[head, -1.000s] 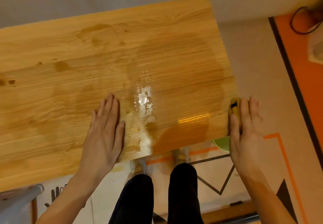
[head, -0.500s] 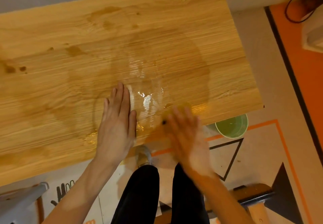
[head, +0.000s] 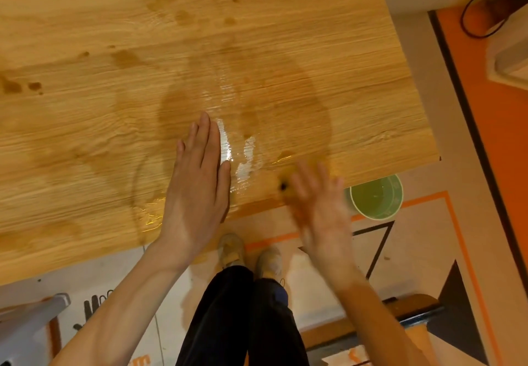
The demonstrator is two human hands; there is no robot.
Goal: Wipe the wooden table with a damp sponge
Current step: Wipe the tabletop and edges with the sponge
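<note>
Near the front edge of the surface (head: pixel 85 37), the left hand (head: pixel 197 182) lies flat to steady it. Right hand (head: pixel 317 202) is blurry; I cannot tell its grip on the sponge (head: pixel 285 191).

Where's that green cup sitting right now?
In the head view, the green cup stands on the floor at the right, partly tucked under the wooden table's near right corner, just beyond the blurred right hand.
</note>
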